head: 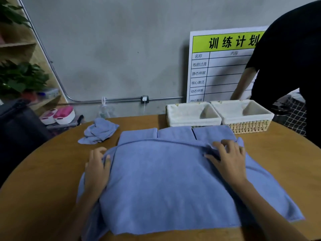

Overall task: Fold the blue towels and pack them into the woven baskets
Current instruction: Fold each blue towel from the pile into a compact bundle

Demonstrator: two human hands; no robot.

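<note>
Two woven baskets are sitting side by side at the far edge of the round wooden table (52,171), the left basket (192,115) touching the right basket (243,115), both lined in white cloth and showing nothing inside. Just in front of them three folded blue towels (175,133) are lying in a row, edge to edge, standing between the baskets and the large blue towel (165,185) that is spreading across the near half of the table. A crumpled blue towel (98,131) is lying apart at the far left. A second person in a black shirt (286,66) is standing at the right behind the baskets, partly covering a white chart board (222,66) that is leaning against the grey wall.

The large towel is lying flat with its long axis running left to right, its far edge meeting the folded row. The left hand (97,167) is curling over the towel's left edge, fingers pinching the fabric. The right hand (229,159) is pressing near the far right corner, where the cloth is bunching under the fingers; whether it is actually grasping the cloth I cannot tell.
</note>
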